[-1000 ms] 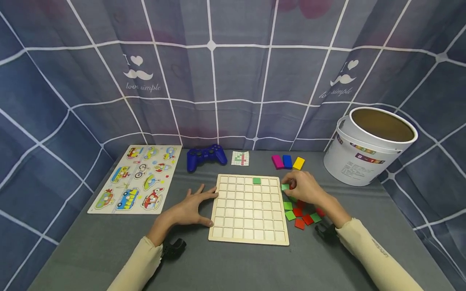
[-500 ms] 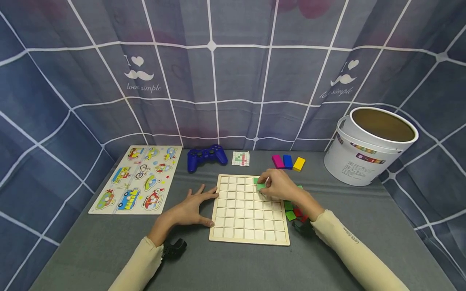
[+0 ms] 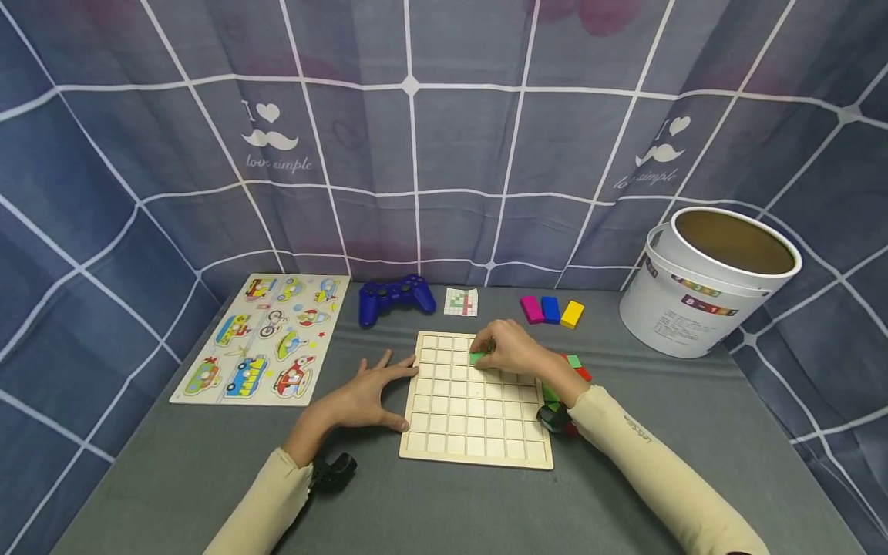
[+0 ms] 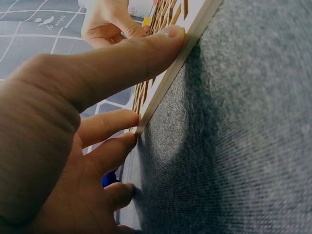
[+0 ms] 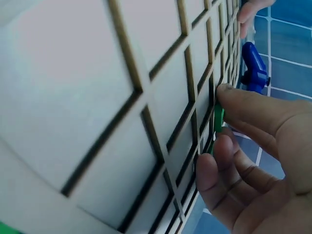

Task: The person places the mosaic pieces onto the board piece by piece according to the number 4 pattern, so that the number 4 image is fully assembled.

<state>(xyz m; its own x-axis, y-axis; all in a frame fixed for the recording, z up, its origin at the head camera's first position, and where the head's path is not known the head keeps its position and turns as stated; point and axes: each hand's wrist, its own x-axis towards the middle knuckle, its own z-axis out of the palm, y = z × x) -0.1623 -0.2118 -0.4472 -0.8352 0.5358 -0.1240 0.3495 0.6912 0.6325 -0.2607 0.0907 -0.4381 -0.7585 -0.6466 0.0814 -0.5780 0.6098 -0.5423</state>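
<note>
A wooden grid board (image 3: 465,416) with square cells lies on the grey table. My right hand (image 3: 509,347) is over the board's far rows and pinches a green square tile (image 3: 476,358) between thumb and fingers; the right wrist view shows the tile (image 5: 219,117) right at the grid's surface. Much of the far right part of the grid is hidden under this hand. My left hand (image 3: 361,397) is spread at the board's left side, with thumb (image 4: 170,41) and fingertips against its edge.
Loose green and red tiles, partly hidden by the right forearm, lie right of the board, among them a green tile (image 3: 573,361). Behind are a patterned card (image 3: 461,302), a blue game controller (image 3: 397,298), and magenta, blue and yellow blocks (image 3: 572,314). A picture puzzle board (image 3: 267,339) and white bucket (image 3: 683,304) flank them.
My right hand has gone left from the loose tiles onto the board, carrying a green tile along the far rows. My left hand has stayed at the board's edge.
</note>
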